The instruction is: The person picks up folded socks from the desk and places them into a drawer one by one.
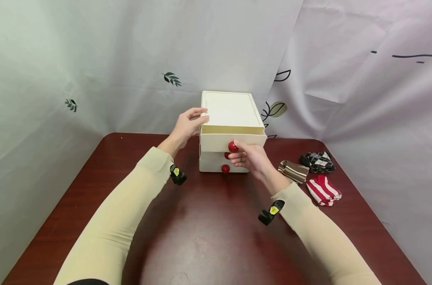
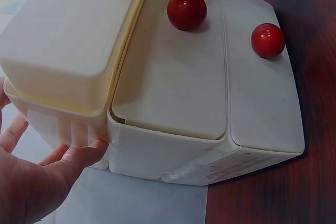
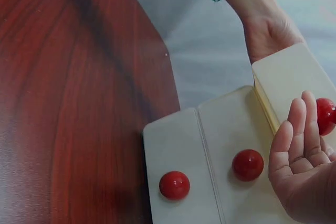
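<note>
A white three-drawer cabinet [image 1: 230, 109] stands at the back of the table, with a round red knob on each drawer. Its top drawer [image 1: 214, 143] is pulled partway out, showing a narrow gap behind the front; the lower two are closed. My right hand [image 1: 254, 159] pinches the top drawer's red knob [image 1: 232, 146] between thumb and finger, the other fingers extended below it. My left hand [image 1: 186, 126] rests against the cabinet's upper left edge, some fingertips on the top and others touching the side wall [image 2: 152, 153]. The drawer's inside is mostly hidden.
Right of the cabinet lie folded cloth items: a brown striped one [image 1: 293, 171], a black-and-white argyle one [image 1: 319, 162] and a red-and-white striped one [image 1: 324, 190]. The dark red-brown table [image 1: 209, 237] has white curtains [image 1: 130, 71] behind and beside it.
</note>
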`<state>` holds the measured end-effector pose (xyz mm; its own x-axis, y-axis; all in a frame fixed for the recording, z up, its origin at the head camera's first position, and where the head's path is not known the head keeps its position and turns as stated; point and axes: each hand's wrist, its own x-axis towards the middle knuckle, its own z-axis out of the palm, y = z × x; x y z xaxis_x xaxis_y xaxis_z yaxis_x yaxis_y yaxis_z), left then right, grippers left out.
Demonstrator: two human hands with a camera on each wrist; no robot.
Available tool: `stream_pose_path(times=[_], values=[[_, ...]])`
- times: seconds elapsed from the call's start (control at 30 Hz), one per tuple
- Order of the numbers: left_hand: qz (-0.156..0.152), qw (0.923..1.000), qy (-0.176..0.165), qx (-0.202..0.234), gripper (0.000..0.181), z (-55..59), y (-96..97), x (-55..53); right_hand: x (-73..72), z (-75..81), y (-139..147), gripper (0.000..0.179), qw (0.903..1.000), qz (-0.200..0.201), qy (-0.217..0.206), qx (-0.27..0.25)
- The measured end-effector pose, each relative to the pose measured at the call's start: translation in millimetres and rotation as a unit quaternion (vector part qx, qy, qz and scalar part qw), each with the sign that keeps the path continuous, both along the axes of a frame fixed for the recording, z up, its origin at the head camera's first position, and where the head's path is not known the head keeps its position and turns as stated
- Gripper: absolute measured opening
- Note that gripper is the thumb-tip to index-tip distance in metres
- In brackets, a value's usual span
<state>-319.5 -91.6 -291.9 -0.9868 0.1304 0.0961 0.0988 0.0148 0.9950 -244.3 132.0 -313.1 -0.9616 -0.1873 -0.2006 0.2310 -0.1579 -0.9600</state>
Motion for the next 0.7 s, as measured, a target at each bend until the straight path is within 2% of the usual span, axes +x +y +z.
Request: stream_pose_path(times=[0.4, 0.7], values=[[-0.007, 0.9999, -0.007, -0.007, 0.039, 1.2, 2.5, -1.4, 26.8, 0.4, 3.5, 0.021, 0.9999, 0.006, 0.013, -0.002], [-0.005, 0.9999, -0.008, 0.008, 0.039, 0.4, 1.8, -2.7, 37.5, -2.6, 2.5, 0.018, 0.9998, 0.004, 0.02, -0.005]])
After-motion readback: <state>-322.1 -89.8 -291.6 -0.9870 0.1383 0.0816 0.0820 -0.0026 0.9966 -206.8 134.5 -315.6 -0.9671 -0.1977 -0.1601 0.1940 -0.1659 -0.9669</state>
